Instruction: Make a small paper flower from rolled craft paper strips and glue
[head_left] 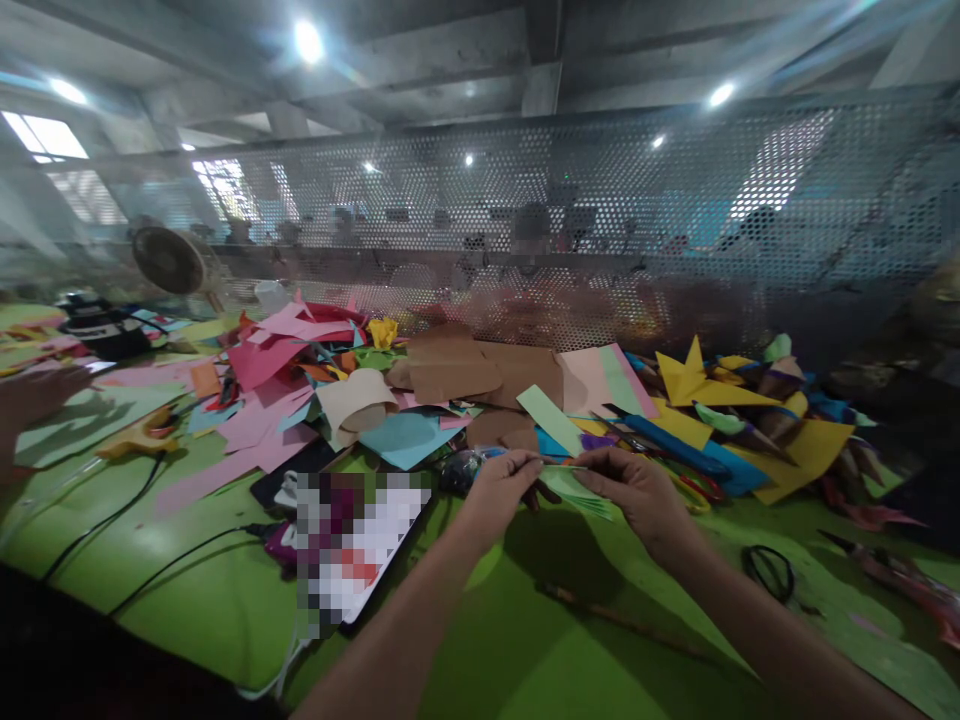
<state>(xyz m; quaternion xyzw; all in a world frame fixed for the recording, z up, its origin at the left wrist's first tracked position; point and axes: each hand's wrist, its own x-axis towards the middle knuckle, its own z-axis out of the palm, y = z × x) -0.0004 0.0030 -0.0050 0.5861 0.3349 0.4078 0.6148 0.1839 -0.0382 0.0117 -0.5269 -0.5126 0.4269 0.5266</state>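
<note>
Between my hands is a small piece of light green paper (577, 487) with fringe-like folds or cuts along its lower right edge. My left hand (504, 487) pinches its left end, and my right hand (628, 490) pinches the upper right side. Both hands are raised over the green table (480, 640), with their shadow below. Just behind them lies a flat light green strip (550, 420). A thin brown stick (615, 612) rests on the table under my right forearm.
Colored paper (270, 350) is heaped at the back left, near brown sheets (450, 365). A phone (382, 550) and cables lie left. At right are a yellow paper star (697, 380), blue-handled scissors (679, 445), a black coil (769, 572) and pliers (892, 570). Another person's hand (45, 390) shows far left.
</note>
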